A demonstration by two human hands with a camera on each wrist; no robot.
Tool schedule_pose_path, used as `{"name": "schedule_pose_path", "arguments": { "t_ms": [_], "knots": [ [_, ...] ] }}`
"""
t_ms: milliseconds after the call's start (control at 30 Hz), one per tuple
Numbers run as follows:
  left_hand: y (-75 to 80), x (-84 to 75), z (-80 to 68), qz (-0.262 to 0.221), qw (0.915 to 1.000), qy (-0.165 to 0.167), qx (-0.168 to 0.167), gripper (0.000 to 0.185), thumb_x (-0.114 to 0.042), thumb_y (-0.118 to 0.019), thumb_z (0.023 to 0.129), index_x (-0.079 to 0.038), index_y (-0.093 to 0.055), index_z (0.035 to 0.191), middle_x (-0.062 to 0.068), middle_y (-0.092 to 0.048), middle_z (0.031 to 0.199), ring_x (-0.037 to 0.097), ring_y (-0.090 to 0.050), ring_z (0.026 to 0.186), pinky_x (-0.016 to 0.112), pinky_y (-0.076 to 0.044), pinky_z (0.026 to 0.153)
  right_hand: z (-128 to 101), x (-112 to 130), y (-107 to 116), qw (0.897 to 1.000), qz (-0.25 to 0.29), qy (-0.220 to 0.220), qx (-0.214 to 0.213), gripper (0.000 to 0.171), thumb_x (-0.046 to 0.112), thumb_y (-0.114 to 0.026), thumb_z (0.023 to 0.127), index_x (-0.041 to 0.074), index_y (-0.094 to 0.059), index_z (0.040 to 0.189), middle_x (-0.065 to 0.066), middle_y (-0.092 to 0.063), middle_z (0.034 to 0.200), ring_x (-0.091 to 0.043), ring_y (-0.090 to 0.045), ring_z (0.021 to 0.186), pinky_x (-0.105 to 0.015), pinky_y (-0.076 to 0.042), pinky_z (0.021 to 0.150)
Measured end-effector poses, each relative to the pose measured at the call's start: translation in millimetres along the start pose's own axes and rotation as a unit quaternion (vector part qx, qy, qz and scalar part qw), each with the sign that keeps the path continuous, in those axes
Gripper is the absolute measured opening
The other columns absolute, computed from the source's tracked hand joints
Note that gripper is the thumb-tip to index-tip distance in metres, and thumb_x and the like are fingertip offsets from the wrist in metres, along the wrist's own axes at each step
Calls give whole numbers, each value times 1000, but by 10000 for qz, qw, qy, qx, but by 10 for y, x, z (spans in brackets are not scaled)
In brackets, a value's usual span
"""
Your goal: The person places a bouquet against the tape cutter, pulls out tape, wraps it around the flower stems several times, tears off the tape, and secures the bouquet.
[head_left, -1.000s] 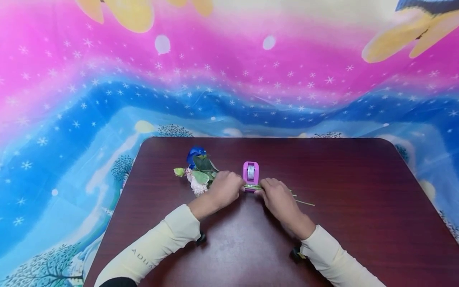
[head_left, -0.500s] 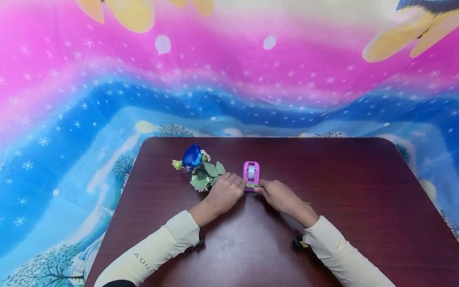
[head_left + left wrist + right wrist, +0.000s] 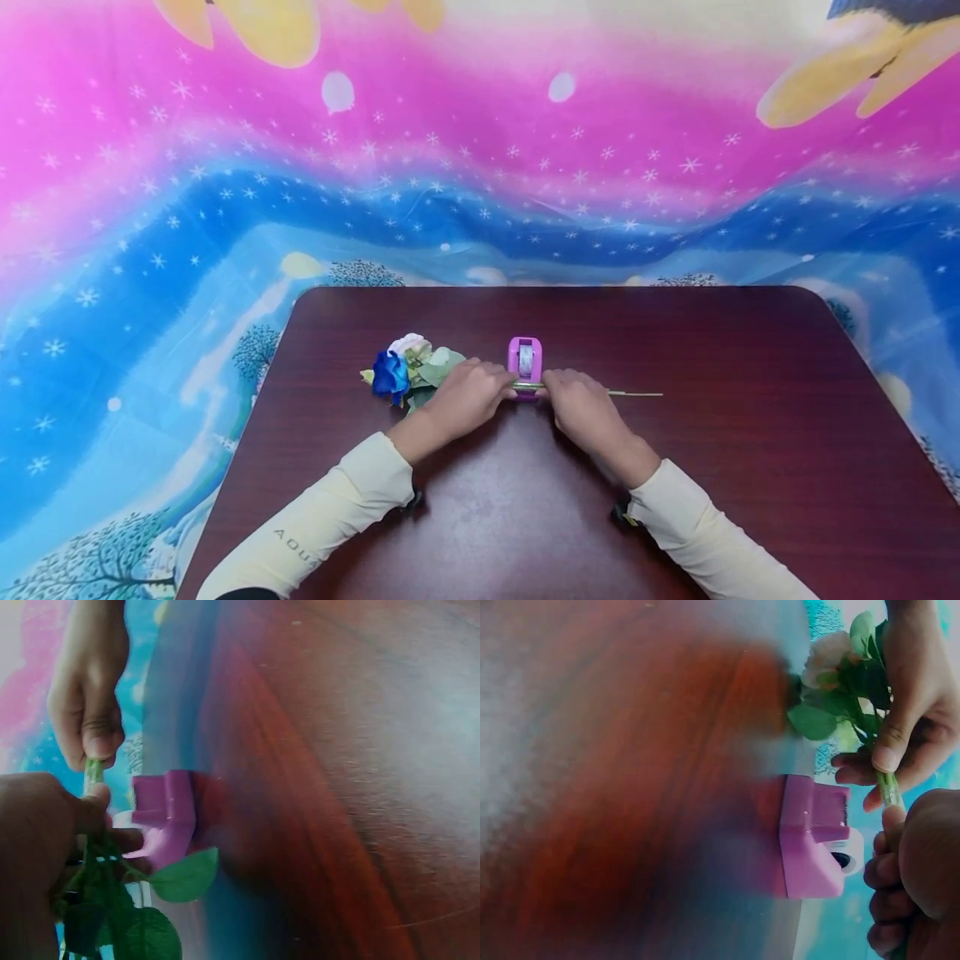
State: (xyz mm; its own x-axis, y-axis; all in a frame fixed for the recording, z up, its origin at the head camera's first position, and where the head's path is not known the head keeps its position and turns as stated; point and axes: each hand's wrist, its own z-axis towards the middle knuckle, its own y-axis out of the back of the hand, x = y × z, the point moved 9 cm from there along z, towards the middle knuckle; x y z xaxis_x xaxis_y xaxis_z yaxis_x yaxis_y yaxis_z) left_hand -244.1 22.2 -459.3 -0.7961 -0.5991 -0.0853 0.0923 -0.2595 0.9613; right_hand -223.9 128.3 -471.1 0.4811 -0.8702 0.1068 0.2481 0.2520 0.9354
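Note:
A bunch of flowers lies sideways across my two hands, its blue rose (image 3: 391, 373) and pale bloom (image 3: 409, 343) at the left. My left hand (image 3: 467, 396) grips the stems just below the green leaves (image 3: 184, 876). Farther along, my right hand (image 3: 588, 412) pinches the same stems (image 3: 633, 393), whose thin ends stick out to its right. Between the hands a short stretch of stem looks shiny, as if wrapped in clear tape (image 3: 892, 791). Right behind that stretch stands a pink-purple tape dispenser (image 3: 525, 354) with a roll in it; neither hand holds it.
The dark red-brown table (image 3: 712, 350) has rounded far corners. Behind it hangs a printed pink and blue cloth (image 3: 480, 183), reaching down past the table's left and right edges.
The flowers have turned about their stems: the blue rose went from the top of the bunch to its lower left, and the pale bloom came up. Both hands stay near the dispenser.

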Motion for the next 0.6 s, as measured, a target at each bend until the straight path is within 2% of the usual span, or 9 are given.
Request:
{"name": "schedule_pose_path", "arguments": {
  "t_ms": [67,167,367,600],
  "knots": [
    [-22,44,15,-315,9990,176,245,17,-27,-68,99,-13,-77,106,-1,-77,92,15,-74,84,33,-55,74,-12,27,7,9997,-162,107,-179,20,15,-71,96,4,-57,86,-3,-55,69,-23,-56,64,-37,-48,61],
    [-31,74,34,-453,9979,299,352,14,-26,-68,99,-15,-77,100,-2,-76,86,16,-73,76,33,-56,67,-25,48,3,9990,-308,137,-284,21,16,-70,96,4,-57,86,-3,-55,69,-22,-54,64,-36,-46,61],
    [-4,105,55,-261,9985,464,82,13,-26,-71,97,-19,-78,89,-5,-74,76,13,-69,62,30,-51,54,-29,71,12,9982,-497,106,-316,20,17,-68,98,4,-58,87,-5,-57,73,-22,-54,66,-36,-45,62],
    [35,102,55,-42,9984,520,-197,9,-25,-74,95,-21,-82,92,-5,-73,70,13,-65,56,30,-48,49,-26,77,10,9981,-543,33,-274,19,17,-66,100,4,-57,89,-5,-59,75,-22,-55,68,-34,-44,61]
  ]
}}
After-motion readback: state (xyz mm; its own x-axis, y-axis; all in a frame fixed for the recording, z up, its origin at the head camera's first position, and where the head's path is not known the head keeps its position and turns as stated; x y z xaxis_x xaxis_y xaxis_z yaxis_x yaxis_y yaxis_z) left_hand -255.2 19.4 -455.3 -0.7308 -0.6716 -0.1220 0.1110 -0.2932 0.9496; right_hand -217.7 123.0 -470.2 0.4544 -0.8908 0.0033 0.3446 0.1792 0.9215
